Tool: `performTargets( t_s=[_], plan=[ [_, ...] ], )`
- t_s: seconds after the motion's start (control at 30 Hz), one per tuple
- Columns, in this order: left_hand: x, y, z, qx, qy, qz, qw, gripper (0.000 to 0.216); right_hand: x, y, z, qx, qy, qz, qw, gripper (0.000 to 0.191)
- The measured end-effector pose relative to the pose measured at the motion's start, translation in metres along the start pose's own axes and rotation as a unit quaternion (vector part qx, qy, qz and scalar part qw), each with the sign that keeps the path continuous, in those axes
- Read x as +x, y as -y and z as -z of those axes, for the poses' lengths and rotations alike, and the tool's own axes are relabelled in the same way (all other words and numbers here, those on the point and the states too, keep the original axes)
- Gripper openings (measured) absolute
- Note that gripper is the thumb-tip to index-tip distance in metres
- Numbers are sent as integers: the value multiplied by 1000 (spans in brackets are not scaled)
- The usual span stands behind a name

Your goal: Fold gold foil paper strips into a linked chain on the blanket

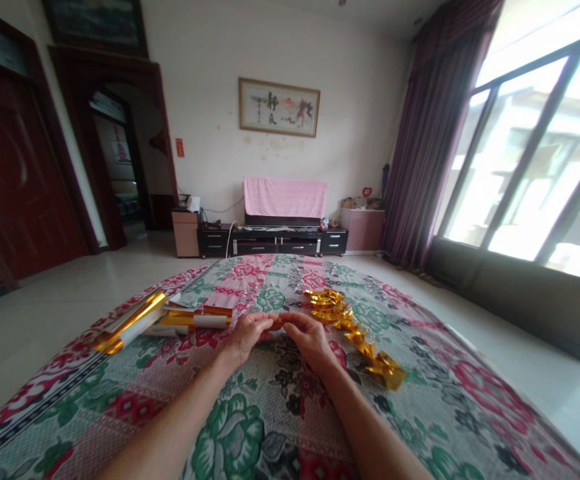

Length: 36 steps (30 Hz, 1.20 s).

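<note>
My left hand (pixel 248 333) and my right hand (pixel 308 335) meet at the middle of a flower-patterned cloth (pixel 250 427). Both hands are closed, pinching a small piece of gold foil paper (pixel 276 323) between their fingertips. A row of folded gold foil pieces (pixel 350 327) runs from behind my right hand toward the right. A stack of flat gold foil sheets (pixel 160 319) lies to the left of my left hand.
The cloth covers a wide surface before me. Beyond it a tiled floor (pixel 60 300) leads to a dark TV cabinet (pixel 270 240) with a pink cover, a dark wooden door (pixel 15 180) at left, and large windows (pixel 535 167) with purple curtains at right.
</note>
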<state>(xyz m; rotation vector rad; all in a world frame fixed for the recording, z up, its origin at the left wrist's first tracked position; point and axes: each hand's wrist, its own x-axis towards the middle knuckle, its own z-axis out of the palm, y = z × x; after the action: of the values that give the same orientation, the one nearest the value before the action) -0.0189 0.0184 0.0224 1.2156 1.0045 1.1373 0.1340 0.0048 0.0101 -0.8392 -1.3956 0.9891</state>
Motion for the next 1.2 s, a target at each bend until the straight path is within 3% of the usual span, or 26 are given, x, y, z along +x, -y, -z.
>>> performTargets(
  t_s=[0.13,0.33,0.7,0.9,1.2],
  plan=[
    [3,4,-3,94,-19,-61,993,30,0,2,0,-13,-5,-9,1000,25],
    [5,8,-4,257,-30,-182,949,32,-1,5,1,-19,-34,-49,998,34],
    [4,8,-2,240,-17,-176,955,32,-1,11,3,-48,-39,-78,995,36],
    [4,8,-2,227,-19,-213,950,24,1,6,4,-48,-37,-69,996,37],
    [3,4,-4,243,-62,-223,942,21,3,1,-1,-142,-66,-37,987,35]
  ],
)
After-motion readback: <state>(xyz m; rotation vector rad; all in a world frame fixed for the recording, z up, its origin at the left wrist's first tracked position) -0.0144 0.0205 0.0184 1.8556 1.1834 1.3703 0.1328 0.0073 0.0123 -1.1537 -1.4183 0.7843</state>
